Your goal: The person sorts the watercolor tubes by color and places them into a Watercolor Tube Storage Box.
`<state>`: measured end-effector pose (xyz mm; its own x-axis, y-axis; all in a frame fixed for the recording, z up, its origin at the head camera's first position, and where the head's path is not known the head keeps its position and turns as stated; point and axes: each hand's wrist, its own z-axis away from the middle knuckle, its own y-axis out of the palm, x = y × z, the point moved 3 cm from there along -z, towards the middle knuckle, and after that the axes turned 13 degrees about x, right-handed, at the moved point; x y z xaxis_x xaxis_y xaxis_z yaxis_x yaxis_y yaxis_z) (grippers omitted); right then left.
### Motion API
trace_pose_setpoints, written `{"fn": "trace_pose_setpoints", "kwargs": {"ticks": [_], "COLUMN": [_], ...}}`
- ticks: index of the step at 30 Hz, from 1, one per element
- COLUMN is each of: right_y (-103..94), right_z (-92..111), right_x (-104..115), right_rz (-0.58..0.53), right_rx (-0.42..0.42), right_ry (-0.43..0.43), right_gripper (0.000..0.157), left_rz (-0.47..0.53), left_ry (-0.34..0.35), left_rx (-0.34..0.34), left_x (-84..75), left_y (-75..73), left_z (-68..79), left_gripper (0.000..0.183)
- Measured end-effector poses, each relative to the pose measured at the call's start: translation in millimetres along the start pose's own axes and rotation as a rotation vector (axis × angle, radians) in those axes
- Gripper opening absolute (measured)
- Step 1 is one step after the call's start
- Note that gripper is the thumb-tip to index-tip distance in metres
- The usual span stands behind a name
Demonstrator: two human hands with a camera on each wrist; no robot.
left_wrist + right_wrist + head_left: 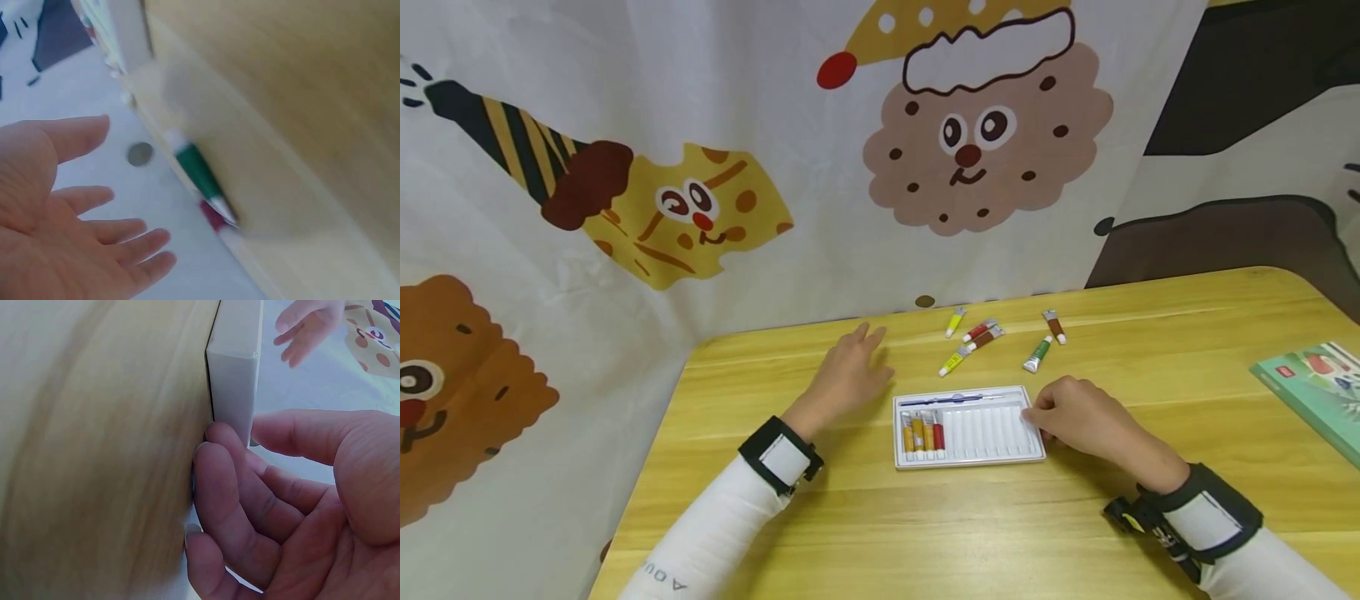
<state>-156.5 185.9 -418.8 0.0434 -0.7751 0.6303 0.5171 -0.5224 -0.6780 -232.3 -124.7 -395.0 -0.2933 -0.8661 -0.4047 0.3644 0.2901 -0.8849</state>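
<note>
A white plastic paint tray [992, 435] lies on the table, with a thin blue paintbrush [947, 400] in its top slot. Several yellow-orange paint tubes [917, 433] and a red one [938, 437] fill its left grooves. My right hand [1086, 421] pinches the tray's right end; in the right wrist view the thumb is on one side, curled fingertips on the other. Left of the tray, apart from it, my left hand [848, 375] is held with fingers spread and nothing in it. A green paint tube [1037, 355] lies behind the tray.
More loose tubes lie behind the tray: a yellow one [955, 322], another yellow one [955, 361], a red one [978, 331], a brown one [987, 337] and another brown one [1055, 327]. At the far right lies a green box or book [1311, 400]. A printed curtain [820, 283] hangs behind the table.
</note>
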Motion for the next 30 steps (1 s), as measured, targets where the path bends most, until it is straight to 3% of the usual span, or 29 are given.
{"fn": "trace_pose_setpoints", "kwargs": {"ticks": [8,12,16,23,30], "right_y": [0.1,-0.3,-0.2,0.0,0.5], "right_z": [-0.5,-0.3,0.2,0.3,0.1], "right_x": [-0.6,-0.8,0.0,1.2,1.0], "right_rz": [0.001,0.004,0.006,0.007,0.002], "right_rx": [-0.001,-0.003,-0.002,0.000,-0.004], "right_ry": [0.018,0.012,0.011,0.016,0.017], "right_gripper": [0.020,0.021,0.021,0.021,0.020], "left_rz": [-0.121,-0.152,-0.140,-0.103,0.011], "left_ry": [-0.037,-0.030,-0.048,-0.120,-0.183], "left_rx": [-0.020,-0.046,-0.038,0.027,0.053], "left_x": [18.7,25.8,31.1,36.2,39.2], "left_y": [-2.2,-3.2,-5.6,-9.8,-11.1], "left_z": [-13.3,-20.5,-27.7,-36.2,-39.9], "left_gripper": [0.069,0.038,0.015,0.011,0.005]}}
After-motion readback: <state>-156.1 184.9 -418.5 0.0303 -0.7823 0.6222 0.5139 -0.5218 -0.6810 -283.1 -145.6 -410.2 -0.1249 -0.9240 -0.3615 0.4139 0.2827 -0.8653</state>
